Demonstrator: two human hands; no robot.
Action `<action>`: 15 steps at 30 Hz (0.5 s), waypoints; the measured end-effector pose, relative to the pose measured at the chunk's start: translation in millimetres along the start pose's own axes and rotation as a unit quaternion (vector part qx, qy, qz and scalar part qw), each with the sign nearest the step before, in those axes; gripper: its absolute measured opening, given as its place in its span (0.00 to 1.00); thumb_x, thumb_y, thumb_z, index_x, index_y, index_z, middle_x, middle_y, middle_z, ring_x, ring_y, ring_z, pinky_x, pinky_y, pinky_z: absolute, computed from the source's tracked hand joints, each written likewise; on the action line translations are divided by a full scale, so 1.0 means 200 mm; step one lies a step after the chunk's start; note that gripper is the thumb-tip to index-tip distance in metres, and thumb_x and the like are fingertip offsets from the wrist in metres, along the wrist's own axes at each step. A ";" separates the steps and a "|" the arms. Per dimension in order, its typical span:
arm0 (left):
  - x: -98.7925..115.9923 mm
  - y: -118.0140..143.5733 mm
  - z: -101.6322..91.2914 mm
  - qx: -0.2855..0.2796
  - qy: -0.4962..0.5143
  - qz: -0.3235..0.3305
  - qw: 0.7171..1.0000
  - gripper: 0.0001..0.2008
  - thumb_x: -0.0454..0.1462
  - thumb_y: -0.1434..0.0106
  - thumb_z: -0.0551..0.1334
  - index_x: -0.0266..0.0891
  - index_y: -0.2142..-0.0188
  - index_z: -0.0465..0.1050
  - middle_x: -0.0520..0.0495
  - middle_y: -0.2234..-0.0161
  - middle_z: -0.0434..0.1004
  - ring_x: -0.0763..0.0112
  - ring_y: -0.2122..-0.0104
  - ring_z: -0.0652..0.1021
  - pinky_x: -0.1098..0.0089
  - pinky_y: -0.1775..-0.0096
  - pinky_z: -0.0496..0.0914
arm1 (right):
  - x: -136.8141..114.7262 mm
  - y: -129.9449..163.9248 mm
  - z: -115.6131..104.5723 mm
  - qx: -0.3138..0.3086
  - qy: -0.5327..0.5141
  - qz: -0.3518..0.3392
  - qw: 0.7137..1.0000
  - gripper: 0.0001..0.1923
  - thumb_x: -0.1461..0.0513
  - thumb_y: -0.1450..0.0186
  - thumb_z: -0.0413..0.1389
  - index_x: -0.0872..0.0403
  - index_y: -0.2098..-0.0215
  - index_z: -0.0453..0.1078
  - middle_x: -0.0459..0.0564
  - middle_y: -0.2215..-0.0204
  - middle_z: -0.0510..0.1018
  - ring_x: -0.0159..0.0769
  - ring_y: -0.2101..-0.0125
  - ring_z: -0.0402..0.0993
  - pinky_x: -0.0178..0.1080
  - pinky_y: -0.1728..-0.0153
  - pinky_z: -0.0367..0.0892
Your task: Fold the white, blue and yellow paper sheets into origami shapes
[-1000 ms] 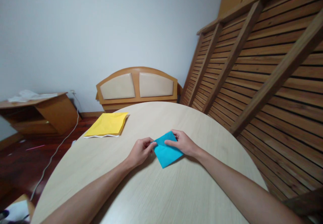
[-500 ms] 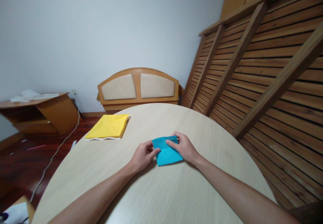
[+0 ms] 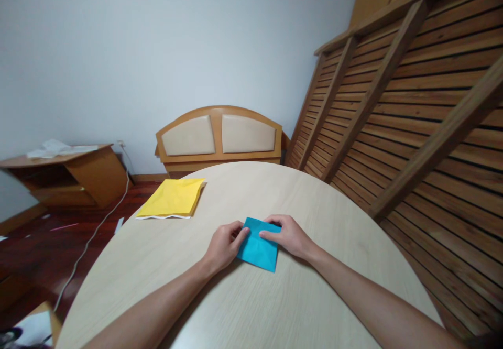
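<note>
A piece of folded blue paper (image 3: 257,249), roughly square with crease lines across it, is held just over the table between both hands. My left hand (image 3: 226,244) grips its left edge, thumb on top and fingers behind. From the right, my right hand (image 3: 288,236) pinches the upper right part, its thumb lying on the paper's face and the fingers hidden at the back. Farther off to the left lies a stack of yellow paper (image 3: 171,198) with a white sheet showing under its front edge.
The round pale wooden table (image 3: 314,296) fills the foreground. Behind it stands a headboard (image 3: 219,129) with cream panels. Slatted wooden boards (image 3: 393,144) lean along the right. A low cabinet (image 3: 94,176) stands at left, and a white cable (image 3: 92,239) trails over the floor.
The blue paper has turned clockwise and come slightly nearer, its lower corner now pointing down right. Both hands keep hold of it; the right hand has shifted slightly down.
</note>
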State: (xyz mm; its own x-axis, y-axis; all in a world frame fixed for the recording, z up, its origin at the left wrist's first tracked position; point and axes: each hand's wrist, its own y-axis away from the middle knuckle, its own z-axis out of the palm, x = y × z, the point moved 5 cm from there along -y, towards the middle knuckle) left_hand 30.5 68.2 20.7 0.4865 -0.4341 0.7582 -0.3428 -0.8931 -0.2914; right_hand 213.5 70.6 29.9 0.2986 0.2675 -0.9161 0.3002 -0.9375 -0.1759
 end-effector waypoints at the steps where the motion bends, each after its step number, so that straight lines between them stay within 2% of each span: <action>1: 0.00 0.00 0.00 0.001 -0.008 0.002 1.000 0.19 0.47 0.31 0.54 0.37 0.70 0.72 0.50 0.75 0.73 0.70 0.74 0.71 0.72 0.72 0.60 | -0.01 0.00 0.01 -0.012 0.005 -0.006 1.000 0.10 0.57 0.42 0.63 0.56 0.68 0.76 0.47 0.71 0.77 0.38 0.68 0.71 0.36 0.67 0.65; 4: -0.01 0.00 0.00 -0.003 -0.022 0.003 1.000 0.19 0.47 0.31 0.54 0.37 0.69 0.73 0.49 0.75 0.73 0.69 0.74 0.71 0.72 0.71 0.61 | -0.01 0.00 0.03 -0.029 0.022 -0.017 0.999 0.08 0.58 0.41 0.62 0.56 0.69 0.75 0.46 0.73 0.76 0.36 0.69 0.70 0.35 0.69 0.63; 9: 0.01 0.00 0.02 -0.027 -0.026 0.007 0.999 0.20 0.48 0.31 0.53 0.37 0.69 0.74 0.49 0.75 0.74 0.69 0.74 0.71 0.72 0.72 0.61 | 0.00 0.00 0.03 -0.019 0.036 -0.023 0.999 0.11 0.54 0.38 0.60 0.55 0.67 0.74 0.48 0.70 0.77 0.38 0.67 0.72 0.36 0.67 0.65; 15: 0.00 0.01 0.01 -0.013 -0.052 -0.013 0.999 0.18 0.47 0.31 0.54 0.38 0.65 0.76 0.47 0.73 0.77 0.67 0.74 0.73 0.71 0.71 0.61 | 0.00 0.01 0.02 0.023 0.050 -0.021 0.998 0.13 0.53 0.36 0.58 0.55 0.68 0.72 0.47 0.71 0.76 0.37 0.69 0.71 0.36 0.68 0.64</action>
State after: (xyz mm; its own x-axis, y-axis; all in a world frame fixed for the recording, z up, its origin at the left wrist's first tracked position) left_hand 32.2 66.6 19.3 0.5749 -0.4225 0.7007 -0.3489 -0.9012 -0.2571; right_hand 210.3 67.8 27.2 0.3764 0.3253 -0.8675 0.2722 -0.9338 -0.2321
